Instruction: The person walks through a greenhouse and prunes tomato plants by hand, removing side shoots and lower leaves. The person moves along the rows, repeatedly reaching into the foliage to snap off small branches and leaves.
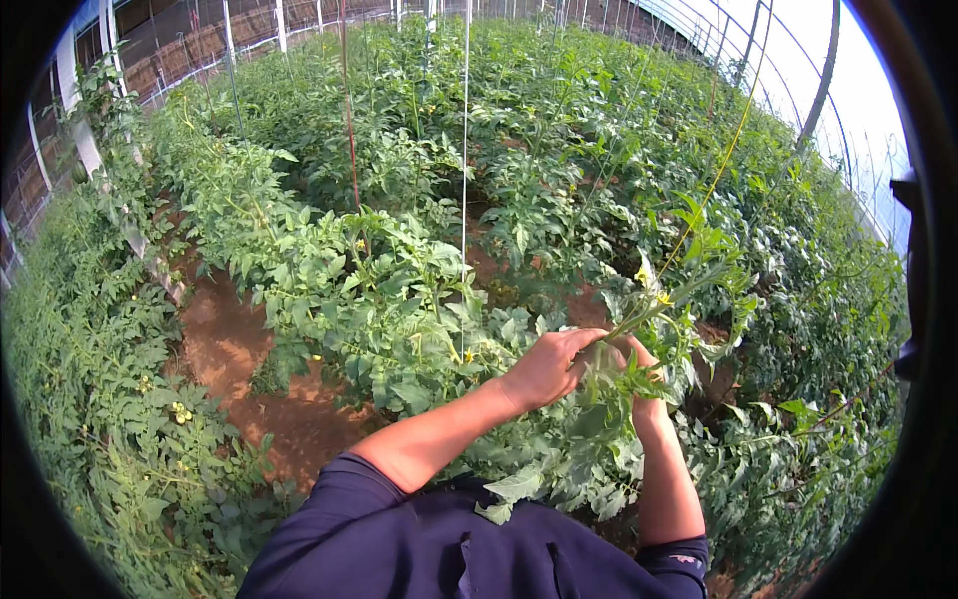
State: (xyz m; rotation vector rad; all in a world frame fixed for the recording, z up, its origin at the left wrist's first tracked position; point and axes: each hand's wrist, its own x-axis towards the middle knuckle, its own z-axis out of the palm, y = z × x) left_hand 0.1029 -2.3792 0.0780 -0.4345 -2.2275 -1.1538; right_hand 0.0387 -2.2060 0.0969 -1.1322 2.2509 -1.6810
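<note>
A tomato stem [636, 318] with yellow flowers [663, 298] leans up to the right in front of me. My left hand [545, 368] has its thumb and fingers on the lower part of this stem. Close against it, my right hand [645, 359] grips the same stem from the other side, partly covered by leaves. A yellow string [715, 183] runs down from the upper right to the stem, just above my hands. Whether the string passes between my fingers is hidden.
A white string [465, 165] hangs in front of me, and a red string [349, 120] to its left. Dense tomato plants [359, 292] stand in rows. Bare soil [232, 337] forms a path at left, beside a pale post [90, 142]. Greenhouse hoops [819, 82] curve at right.
</note>
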